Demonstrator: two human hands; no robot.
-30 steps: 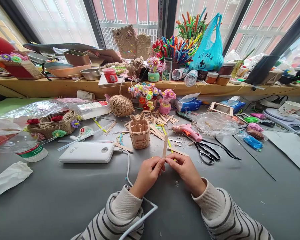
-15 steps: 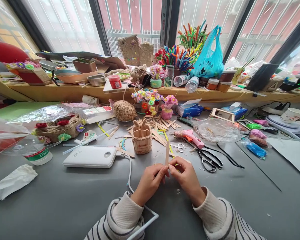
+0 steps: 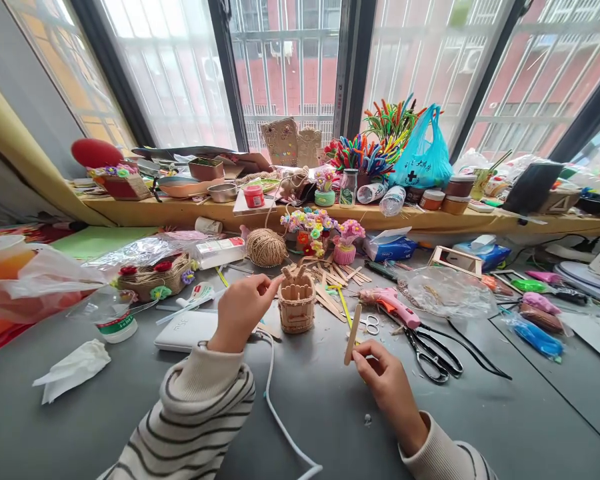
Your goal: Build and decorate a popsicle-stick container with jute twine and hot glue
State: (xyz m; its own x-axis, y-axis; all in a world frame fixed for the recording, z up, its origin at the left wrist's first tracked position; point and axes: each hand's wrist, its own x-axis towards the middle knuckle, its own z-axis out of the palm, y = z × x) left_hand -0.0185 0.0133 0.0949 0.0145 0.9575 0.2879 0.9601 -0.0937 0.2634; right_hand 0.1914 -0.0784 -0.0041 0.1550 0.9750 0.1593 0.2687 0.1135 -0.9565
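My right hand [image 3: 383,377] pinches a flat wooden craft stick [image 3: 353,335] near its lower end, holding it upright and slightly tilted above the table. My left hand [image 3: 245,310] reaches to the left upper edge of a small basket [image 3: 297,308] built of craft sticks with twine trim. Its fingers stretch toward the rim and their tips are partly hidden; I cannot tell whether they touch it. Twine-wrapped pieces stick up from the basket's back. Loose craft sticks [image 3: 333,303] lie behind it.
A pink glue gun [image 3: 395,308], small scissors [image 3: 373,325] and large black-handled scissors [image 3: 437,360] lie on the right. A white power bank [image 3: 187,331] with its cable [image 3: 275,407] is by my left arm. A twine ball [image 3: 267,247] and crocheted flowers [image 3: 310,227] stand behind.
My left hand has let go of the craft stick and moved left and forward to the basket. My right hand keeps the stick, a little farther right. The view has tilted upward.
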